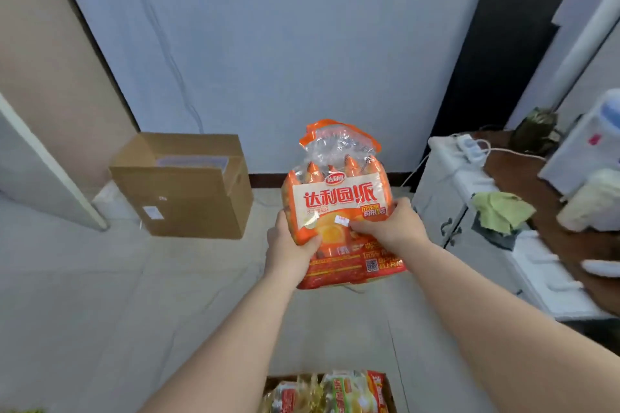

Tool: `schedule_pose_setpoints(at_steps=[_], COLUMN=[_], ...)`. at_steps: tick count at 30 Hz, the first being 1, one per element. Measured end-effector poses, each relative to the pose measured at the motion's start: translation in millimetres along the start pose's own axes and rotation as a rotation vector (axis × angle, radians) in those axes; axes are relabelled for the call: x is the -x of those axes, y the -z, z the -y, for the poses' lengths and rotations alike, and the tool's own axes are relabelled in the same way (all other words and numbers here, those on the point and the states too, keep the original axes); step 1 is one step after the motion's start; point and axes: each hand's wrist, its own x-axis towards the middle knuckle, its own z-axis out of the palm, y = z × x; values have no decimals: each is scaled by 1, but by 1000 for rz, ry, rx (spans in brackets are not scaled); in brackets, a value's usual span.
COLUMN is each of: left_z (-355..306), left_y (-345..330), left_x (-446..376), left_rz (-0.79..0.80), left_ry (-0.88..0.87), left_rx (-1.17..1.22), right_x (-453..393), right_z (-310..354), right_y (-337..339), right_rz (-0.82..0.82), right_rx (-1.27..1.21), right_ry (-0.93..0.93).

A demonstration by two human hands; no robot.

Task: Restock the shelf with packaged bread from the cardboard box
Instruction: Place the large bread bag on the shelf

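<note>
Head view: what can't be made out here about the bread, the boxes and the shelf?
- Shelf: not identifiable anywhere in the head view.
- Box of packages: cut off by the bottom edge, count unknown.
- Closed-side cardboard box: its own walls hide the contents.
- Orange bread bag: lower front covered by left hand and right hand.

Pale blue-grey far wall (285, 43); beige panel (50, 77) at left; dark panel (496, 54) right of the wall; light tiled floor (134, 295); white cabinet (469, 211) at right with green cloth (501, 211) on top; white power strip (466, 146) on its far end.
</note>
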Motion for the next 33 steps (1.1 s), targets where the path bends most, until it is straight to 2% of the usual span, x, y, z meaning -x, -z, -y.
schedule_pose_setpoints(at_steps=[7, 14, 23, 28, 33], left_z=[-192, -319, -393, -404, -404], left_y=[19, 3, -54, -96, -139], left_x=[33, 117, 273, 373, 462], left_rz=[69, 274, 739, 946, 1148], left_ry=[-380, -683, -940, -1022, -1010], left_rx=[-34, 28, 187, 184, 187], right_x=[73, 183, 354, 449, 528], right_z=[113, 139, 95, 46, -6], right_y=[151, 269, 374, 413, 445], right_rz=[-304, -665, -1144, -1321, -1424], right_rx=[-44, -103, -63, -59, -67], right_ry=[126, 137, 32, -96, -205])
